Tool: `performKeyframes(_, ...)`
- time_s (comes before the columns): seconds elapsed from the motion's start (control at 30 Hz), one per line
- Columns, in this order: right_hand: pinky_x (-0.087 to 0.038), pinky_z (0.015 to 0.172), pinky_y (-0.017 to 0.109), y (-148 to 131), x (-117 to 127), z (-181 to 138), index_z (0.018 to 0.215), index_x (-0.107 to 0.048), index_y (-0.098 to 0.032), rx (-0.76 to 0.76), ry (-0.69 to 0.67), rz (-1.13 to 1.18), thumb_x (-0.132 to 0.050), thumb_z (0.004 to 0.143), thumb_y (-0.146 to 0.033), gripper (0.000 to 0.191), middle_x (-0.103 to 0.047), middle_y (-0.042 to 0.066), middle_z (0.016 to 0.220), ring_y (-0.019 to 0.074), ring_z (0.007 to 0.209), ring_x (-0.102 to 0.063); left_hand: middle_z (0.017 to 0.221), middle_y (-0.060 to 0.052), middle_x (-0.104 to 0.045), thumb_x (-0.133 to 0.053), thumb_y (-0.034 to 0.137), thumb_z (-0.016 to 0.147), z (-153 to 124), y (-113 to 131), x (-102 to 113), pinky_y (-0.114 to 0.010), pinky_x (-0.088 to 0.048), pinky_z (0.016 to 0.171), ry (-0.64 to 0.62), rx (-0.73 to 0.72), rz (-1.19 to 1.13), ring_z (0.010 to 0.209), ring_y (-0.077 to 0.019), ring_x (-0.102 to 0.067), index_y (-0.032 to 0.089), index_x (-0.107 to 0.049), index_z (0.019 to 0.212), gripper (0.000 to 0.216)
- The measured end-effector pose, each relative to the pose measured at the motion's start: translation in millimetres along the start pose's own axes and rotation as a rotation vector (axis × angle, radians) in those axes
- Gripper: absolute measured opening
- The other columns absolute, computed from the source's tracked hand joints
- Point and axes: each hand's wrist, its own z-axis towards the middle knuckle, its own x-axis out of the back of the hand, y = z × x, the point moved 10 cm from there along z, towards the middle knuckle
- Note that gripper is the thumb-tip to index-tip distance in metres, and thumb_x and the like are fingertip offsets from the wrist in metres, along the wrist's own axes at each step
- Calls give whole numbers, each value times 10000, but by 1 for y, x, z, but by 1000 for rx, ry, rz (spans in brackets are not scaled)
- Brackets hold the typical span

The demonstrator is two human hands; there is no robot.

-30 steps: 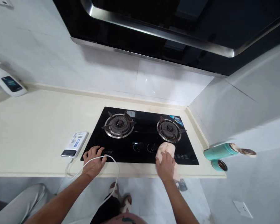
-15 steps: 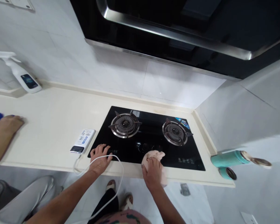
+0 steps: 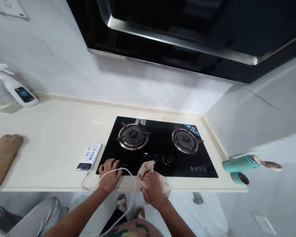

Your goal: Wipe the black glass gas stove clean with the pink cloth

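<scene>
A pale pink cloth point(image 3: 162, 179) lies bunched under my right hand point(image 3: 153, 189), whose fingers are closed on it at the front edge of the black gas stove point(image 3: 160, 138). My left hand point(image 3: 110, 174) rests with fingers spread on the stove's front left corner, holding nothing. A white cable point(image 3: 123, 169) loops across that hand from a white power bank point(image 3: 89, 157) on the counter. Two round burners sit on the glass, the left burner point(image 3: 133, 135) and the right burner point(image 3: 185, 140). Between them, toward the front, are black knobs point(image 3: 168, 159).
Overhead juts a black range hood point(image 3: 162, 39). A white spray bottle point(image 3: 22, 92) stands at the back left of the cream counter point(image 3: 56, 138). A co-worker's hand point(image 3: 8, 144) rests at the counter's left. Teal canisters point(image 3: 240, 163) are by the right wall.
My right hand has drawn the cloth left and toward the counter's front edge, uncovering the knobs. My left hand stays on the stove corner. The view has shifted slightly.
</scene>
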Motion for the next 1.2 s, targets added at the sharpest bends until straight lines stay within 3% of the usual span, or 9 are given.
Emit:
performKeyframes(0.1, -500, 951, 429, -9, -14, -12, 1031, -651, -215, -43, -63, 206, -562, 792, -258, 259, -702, 68, 1028, 268, 994, -632, 1388, -209, -652, -504, 390, 1012, -2, -2, -1, -549, -347, 1107, 12, -17, -15, 1393, -374, -503, 166, -695, 1312, 420)
performKeyframes(0.2, -529, 878, 371, 5, -10, -29, 1014, -676, -234, -282, -56, 448, -516, 862, -319, 236, -731, 45, 966, 246, 928, -666, 1403, -197, -648, -504, 394, 1019, -3, -5, -4, -537, -345, 1116, 12, -21, -35, 1404, -367, -499, 180, -692, 1324, 418)
performKeyframes(0.37, -544, 837, 316, 46, 54, -50, 1066, -699, -229, -676, 292, 811, -581, 901, -541, 372, -760, 30, 960, 232, 899, -692, 1405, -205, -642, -511, 412, 1025, -5, -6, -6, -555, -342, 1124, 32, -37, -57, 1403, -381, -501, 175, -704, 1308, 417)
performKeyframes(0.5, -543, 868, 317, 48, 87, -18, 1121, -712, -233, -632, 372, 715, -597, 922, -606, 439, -761, 27, 981, 234, 932, -687, 1382, -195, -652, -513, 426, 1033, -7, -5, -4, -556, -358, 1117, 68, -55, -87, 1387, -379, -516, 178, -708, 1297, 411)
performKeyframes(0.6, -461, 1126, 419, 32, 62, 23, 1359, -676, -220, -536, 190, 377, -573, 950, -503, 508, -694, 118, 1399, 291, 1298, -624, 1377, -189, -655, -519, 422, 1032, -8, -6, -5, -562, -361, 1118, 84, -49, -110, 1386, -379, -520, 185, -710, 1295, 402)
performKeyframes(0.67, -299, 1258, 514, 20, 29, 46, 1507, -592, -216, -491, 9, 88, -619, 925, -400, 612, -462, 159, 1668, 336, 1543, -407, 1379, -181, -656, -518, 422, 1034, -9, -7, -5, -567, -362, 1118, 89, -41, -114, 1387, -379, -518, 193, -708, 1297, 397)
performKeyframes(0.8, -182, 1263, 604, 11, -8, 79, 1638, -446, -244, -501, -197, -290, -680, 932, -412, 763, -197, 182, 1787, 407, 1623, -210, 1387, -164, -654, -516, 418, 1040, -9, -6, -6, -564, -365, 1121, 71, -37, -113, 1397, -373, -503, 208, -699, 1311, 389)
performKeyframes(1.0, -340, 1139, 559, -2, -5, 101, 1547, -541, -225, -455, -204, -420, -623, 982, -409, 600, -439, 209, 1653, 396, 1439, -434, 1403, -172, -636, -531, 444, 1024, -13, -11, -7, -561, -385, 1129, 102, -3, -187, 1384, -357, -518, 205, -673, 1338, 419)
performKeyframes(1.2, -408, 1105, 491, -59, -58, 81, 1375, -653, -301, -91, -286, -240, -652, 928, -284, 447, -624, 86, 1448, 318, 1292, -532, 1422, -164, -606, -519, 444, 1034, -20, -25, -1, -589, -451, 1118, 208, 53, -362, 1372, -344, -538, 248, -605, 1364, 393)
